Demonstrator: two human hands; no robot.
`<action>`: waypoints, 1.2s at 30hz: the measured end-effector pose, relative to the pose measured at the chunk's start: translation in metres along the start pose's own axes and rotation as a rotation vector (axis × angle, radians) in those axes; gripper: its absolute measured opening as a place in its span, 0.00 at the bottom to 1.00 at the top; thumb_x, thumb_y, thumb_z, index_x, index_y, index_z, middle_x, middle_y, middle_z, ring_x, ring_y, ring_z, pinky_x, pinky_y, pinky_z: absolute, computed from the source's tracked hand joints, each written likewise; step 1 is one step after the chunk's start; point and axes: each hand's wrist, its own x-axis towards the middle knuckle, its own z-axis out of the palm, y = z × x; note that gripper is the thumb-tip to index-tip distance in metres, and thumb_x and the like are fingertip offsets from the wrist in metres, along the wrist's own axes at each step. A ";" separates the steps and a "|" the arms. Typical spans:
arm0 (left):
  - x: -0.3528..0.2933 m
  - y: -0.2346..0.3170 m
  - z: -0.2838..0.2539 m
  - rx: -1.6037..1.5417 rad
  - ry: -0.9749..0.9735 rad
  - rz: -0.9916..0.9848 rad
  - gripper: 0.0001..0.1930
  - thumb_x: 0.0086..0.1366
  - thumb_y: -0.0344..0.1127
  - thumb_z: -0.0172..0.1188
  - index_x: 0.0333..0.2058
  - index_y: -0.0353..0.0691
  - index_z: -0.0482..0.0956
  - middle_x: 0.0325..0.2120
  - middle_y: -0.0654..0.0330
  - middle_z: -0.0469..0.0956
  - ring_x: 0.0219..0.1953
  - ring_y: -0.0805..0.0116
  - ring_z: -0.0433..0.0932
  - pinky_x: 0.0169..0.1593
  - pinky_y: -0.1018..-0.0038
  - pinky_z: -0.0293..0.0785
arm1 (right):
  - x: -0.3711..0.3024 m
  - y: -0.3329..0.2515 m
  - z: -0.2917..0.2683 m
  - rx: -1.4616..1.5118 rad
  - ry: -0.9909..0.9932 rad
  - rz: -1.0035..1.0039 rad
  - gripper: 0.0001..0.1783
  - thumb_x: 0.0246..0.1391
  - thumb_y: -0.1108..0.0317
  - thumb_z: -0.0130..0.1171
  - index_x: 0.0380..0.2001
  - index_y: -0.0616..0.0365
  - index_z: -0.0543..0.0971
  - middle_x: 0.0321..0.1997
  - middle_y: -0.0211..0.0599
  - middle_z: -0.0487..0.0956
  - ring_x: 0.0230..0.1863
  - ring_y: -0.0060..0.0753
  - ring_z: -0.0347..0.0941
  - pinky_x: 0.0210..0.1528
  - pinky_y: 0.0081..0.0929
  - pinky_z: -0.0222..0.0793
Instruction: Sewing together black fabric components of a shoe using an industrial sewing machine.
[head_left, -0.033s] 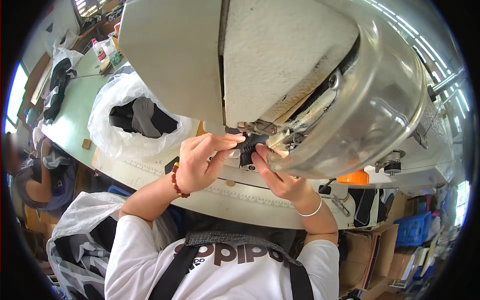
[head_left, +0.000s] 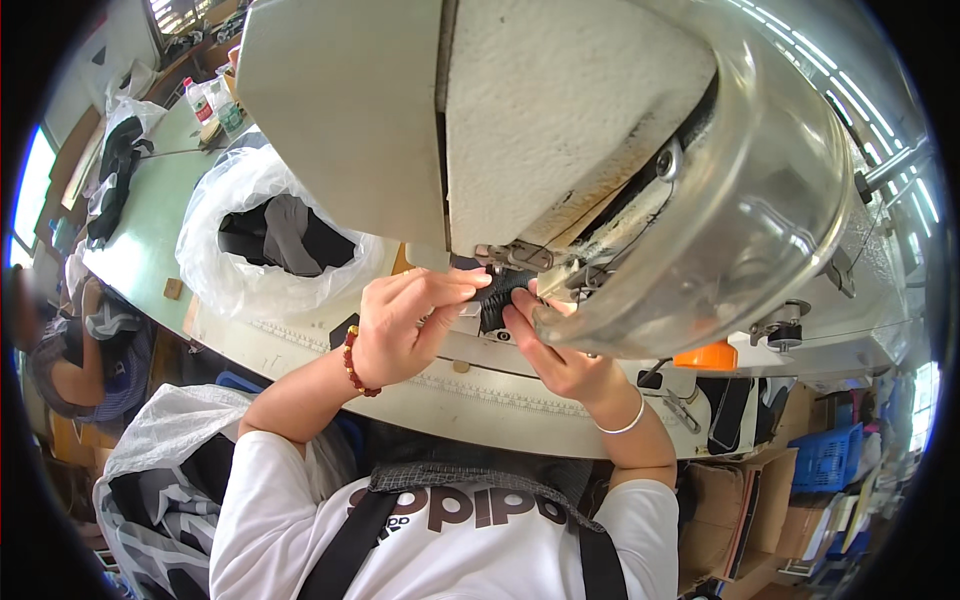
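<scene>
Hardly anything has moved since the earlier frame. Left to right: a crinkly translucent bag; left hand, seemingly pinching ribbed black cloth under the sewing machine, likely steadying it; right hand touching the cloth, grip unclear beside the curved clear guard.

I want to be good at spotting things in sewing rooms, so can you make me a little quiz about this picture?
1. True or false: the beaded bracelet is on the person's left wrist.
2. Multiple choice: what colour is the plastic basket at the picture's right side?
A) Red
B) Blue
C) Yellow
3. Fill in the blank: the fingers of the right hand touch a piece of ____ fabric.

Key: 1. True; 2. B; 3. black
</scene>
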 end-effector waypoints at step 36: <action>0.016 0.018 -0.012 0.200 -0.190 0.137 0.11 0.53 0.28 0.63 0.36 0.35 0.79 0.47 0.53 0.83 0.50 0.56 0.85 0.47 0.64 0.83 | -0.002 -0.001 -0.001 0.040 -0.055 -0.054 0.19 0.44 0.82 0.71 0.43 0.70 0.86 0.49 0.54 0.83 0.47 0.48 0.81 0.49 0.35 0.83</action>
